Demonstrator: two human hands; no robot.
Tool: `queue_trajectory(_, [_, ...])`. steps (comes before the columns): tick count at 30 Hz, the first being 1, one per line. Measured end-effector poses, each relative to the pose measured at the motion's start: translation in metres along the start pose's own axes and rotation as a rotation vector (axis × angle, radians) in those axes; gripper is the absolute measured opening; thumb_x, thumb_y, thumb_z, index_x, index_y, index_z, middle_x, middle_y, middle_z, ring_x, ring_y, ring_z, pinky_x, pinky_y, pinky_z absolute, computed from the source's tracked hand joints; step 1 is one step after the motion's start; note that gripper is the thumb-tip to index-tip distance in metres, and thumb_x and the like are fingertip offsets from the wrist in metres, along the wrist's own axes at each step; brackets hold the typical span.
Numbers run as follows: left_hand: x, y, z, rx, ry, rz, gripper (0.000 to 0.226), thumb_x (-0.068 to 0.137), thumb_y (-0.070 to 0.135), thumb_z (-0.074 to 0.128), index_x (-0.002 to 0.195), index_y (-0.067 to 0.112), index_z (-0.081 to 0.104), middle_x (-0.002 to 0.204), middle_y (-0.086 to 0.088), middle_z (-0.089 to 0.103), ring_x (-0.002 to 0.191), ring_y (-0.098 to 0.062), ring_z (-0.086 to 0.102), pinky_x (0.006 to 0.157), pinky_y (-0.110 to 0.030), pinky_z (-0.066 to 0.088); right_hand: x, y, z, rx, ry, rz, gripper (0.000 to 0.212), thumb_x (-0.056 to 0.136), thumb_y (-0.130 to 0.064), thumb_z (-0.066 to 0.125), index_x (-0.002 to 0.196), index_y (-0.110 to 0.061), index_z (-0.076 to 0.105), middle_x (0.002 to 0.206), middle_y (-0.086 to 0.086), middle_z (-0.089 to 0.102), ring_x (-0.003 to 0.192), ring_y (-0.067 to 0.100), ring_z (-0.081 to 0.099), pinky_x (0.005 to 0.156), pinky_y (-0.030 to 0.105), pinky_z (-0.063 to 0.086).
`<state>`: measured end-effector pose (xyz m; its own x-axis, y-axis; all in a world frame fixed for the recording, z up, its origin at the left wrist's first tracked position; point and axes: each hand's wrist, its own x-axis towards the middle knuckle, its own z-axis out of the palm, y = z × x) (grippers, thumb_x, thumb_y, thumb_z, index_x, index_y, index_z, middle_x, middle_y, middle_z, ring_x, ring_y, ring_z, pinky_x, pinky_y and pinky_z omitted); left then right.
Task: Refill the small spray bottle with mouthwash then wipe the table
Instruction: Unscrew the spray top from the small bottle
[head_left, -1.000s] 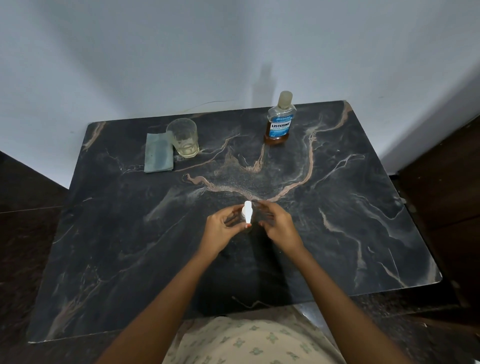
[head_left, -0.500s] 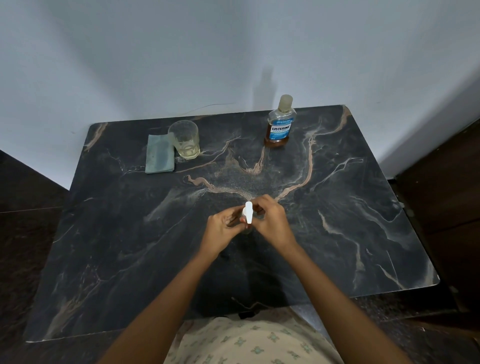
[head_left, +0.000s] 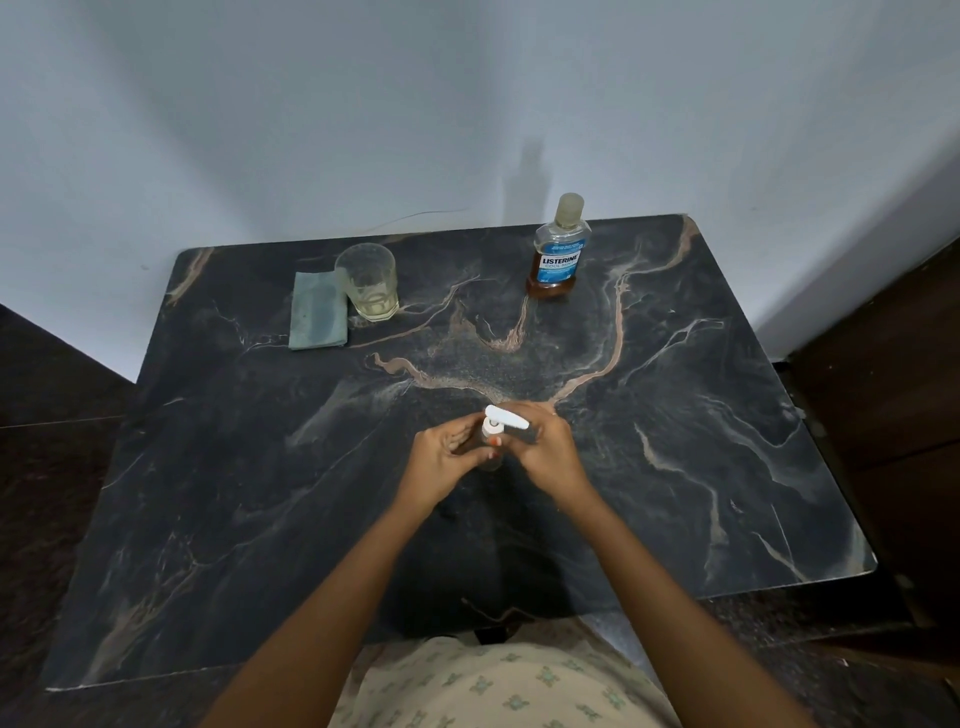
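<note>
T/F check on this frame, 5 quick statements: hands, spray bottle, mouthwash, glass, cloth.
1. Both hands are on the spray bottle. True: left hand and right hand both grip it.
2. The mouthwash bottle is uncapped. False: its cap is on.
3. The cloth lies left of the glass. True.
4. The glass is full to the rim. False: only a little pale liquid sits at its bottom.
5. The mouthwash bottle lies on its side. False: it stands upright near the table's far edge.
</note>
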<state>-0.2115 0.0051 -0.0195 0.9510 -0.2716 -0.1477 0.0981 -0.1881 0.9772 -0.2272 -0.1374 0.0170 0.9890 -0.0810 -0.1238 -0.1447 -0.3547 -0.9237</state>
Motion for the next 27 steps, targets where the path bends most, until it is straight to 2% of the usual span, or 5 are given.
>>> queue_trajectory(5, [-0.001, -0.002, 0.000, -0.016, 0.000, -0.013, 0.054, 0.068, -0.004, 0.073, 0.119, 0.004, 0.056, 0.105, 0.001, 0.066, 0.096, 0.001, 0.063, 0.081, -0.009, 0.046, -0.004, 0.000, -0.004, 0.288, -0.130, 0.109, 0.041, 0.079, 0.007, 0.061, 0.117, -0.010, 0.057, 0.120, 0.014, 0.059, 0.111, 0.017, 0.054, 0.092, 0.016, 0.045])
queue_trajectory(8, [-0.001, 0.000, 0.001, -0.010, 0.008, 0.004, 0.049, 0.073, -0.002, 0.070, 0.119, 0.008, 0.056, 0.108, -0.001, 0.065, 0.097, 0.000, 0.063, 0.082, -0.010, 0.046, -0.005, -0.001, 0.002, 0.148, -0.126, 0.109, 0.046, 0.075, -0.004, 0.070, 0.118, -0.013, 0.056, 0.122, 0.007, 0.056, 0.117, 0.017, 0.047, 0.102, 0.030, 0.037])
queue_trajectory(15, [-0.003, 0.001, 0.001, -0.010, 0.018, 0.002, 0.046, 0.073, -0.002, 0.069, 0.112, 0.020, 0.061, 0.097, 0.008, 0.070, 0.092, -0.003, 0.066, 0.075, -0.010, 0.048, -0.001, -0.002, 0.012, -0.081, 0.158, 0.002, 0.024, 0.067, -0.011, 0.078, 0.081, -0.012, 0.059, 0.077, -0.005, 0.054, 0.069, 0.002, 0.047, 0.062, 0.002, 0.038])
queue_trajectory(24, [-0.001, -0.001, 0.003, -0.024, 0.028, -0.007, 0.048, 0.072, -0.003, 0.070, 0.118, -0.002, 0.056, 0.113, -0.006, 0.063, 0.102, -0.004, 0.061, 0.088, -0.012, 0.046, -0.007, -0.004, 0.004, -0.037, 0.048, -0.018, 0.043, 0.073, -0.001, 0.069, 0.112, -0.018, 0.062, 0.103, -0.010, 0.060, 0.099, 0.001, 0.048, 0.081, -0.001, 0.035])
queue_trajectory(27, [-0.002, 0.000, 0.002, -0.014, 0.030, 0.003, 0.041, 0.077, -0.002, 0.066, 0.117, 0.000, 0.058, 0.111, -0.010, 0.066, 0.102, -0.011, 0.063, 0.088, -0.017, 0.048, -0.006, -0.005, 0.005, -0.063, 0.055, -0.037, 0.044, 0.069, -0.009, 0.076, 0.110, -0.014, 0.061, 0.104, -0.005, 0.057, 0.097, 0.006, 0.049, 0.087, 0.012, 0.037])
